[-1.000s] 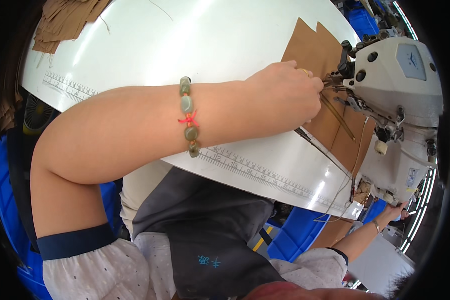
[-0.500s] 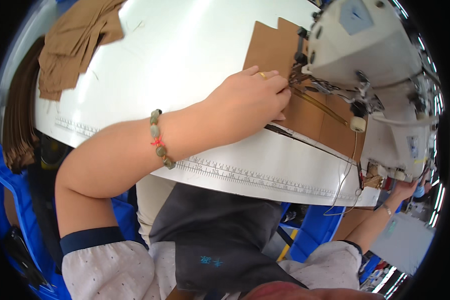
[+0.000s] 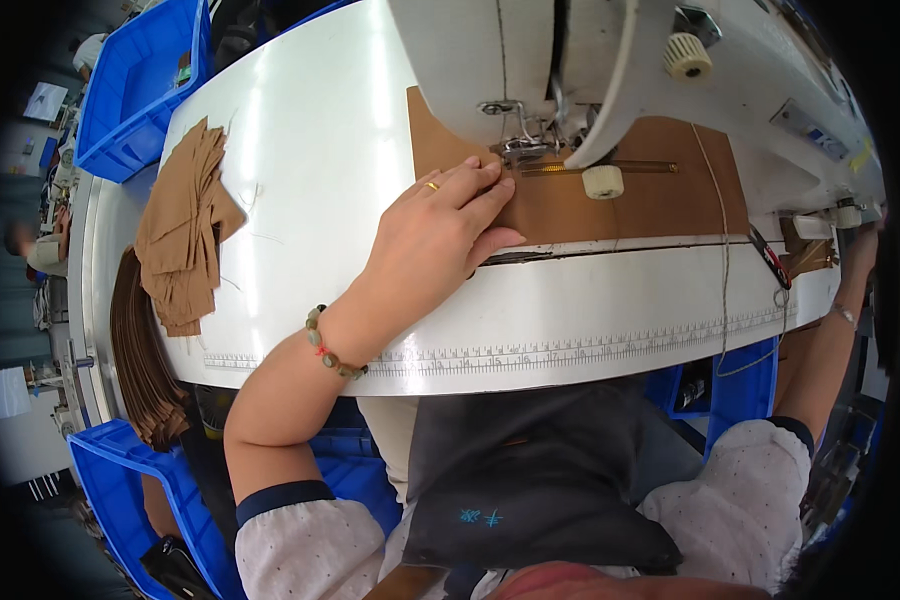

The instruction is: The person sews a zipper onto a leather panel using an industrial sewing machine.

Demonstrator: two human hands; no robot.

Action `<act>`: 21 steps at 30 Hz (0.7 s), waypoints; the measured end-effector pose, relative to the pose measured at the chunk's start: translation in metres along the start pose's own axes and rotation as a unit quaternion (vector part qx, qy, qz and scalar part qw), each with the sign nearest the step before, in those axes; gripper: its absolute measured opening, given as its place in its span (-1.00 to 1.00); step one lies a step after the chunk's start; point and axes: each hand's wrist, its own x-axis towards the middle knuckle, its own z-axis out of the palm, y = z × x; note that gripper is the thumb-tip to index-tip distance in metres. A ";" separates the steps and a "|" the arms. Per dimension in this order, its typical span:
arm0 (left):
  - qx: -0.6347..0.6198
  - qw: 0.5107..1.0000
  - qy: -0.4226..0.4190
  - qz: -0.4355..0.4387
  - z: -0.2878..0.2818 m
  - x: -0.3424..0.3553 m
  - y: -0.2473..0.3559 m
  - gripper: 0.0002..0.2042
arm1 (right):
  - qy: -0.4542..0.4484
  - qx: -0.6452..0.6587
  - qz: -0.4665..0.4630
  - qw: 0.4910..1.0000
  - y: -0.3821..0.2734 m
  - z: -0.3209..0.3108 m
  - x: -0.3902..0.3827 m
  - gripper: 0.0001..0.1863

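Observation:
A brown fabric piece lies on the white table under the needle area of a white sewing machine. A zipper with gold-coloured teeth runs across it to the right of the presser foot. My left hand rests on the fabric's left part, fingers stretched out flat close to the presser foot, thumb apart. A ring and a bead bracelet are on it. My right hand is raised at the machine's right end; its fingers are hidden at the dark picture rim.
Brown cut pieces lie at the table's left, with a folded brown stack hanging over the edge. Blue bins stand around the table. Thread snips and a loose cord are at the right. A ruler strip follows the front edge.
The view has swung, so the table and machine appear turned and shifted. My left hand still lies on the fabric by the presser foot. My right hand remains at the machine's right end.

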 end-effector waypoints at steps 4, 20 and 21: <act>-0.022 0.999 0.026 0.003 -0.009 -0.024 -0.017 -0.56 | 0.021 -0.299 -0.188 0.935 -0.078 0.018 -0.093 -0.54; 0.021 1.000 0.016 -0.009 -0.011 -0.024 -0.013 -0.59 | -0.523 -0.183 -0.483 0.678 -0.193 0.303 -0.427 -0.79; 0.023 1.000 0.018 -0.012 -0.011 -0.024 -0.013 -0.60 | -0.503 -0.178 -0.497 0.684 -0.191 0.304 -0.428 -0.79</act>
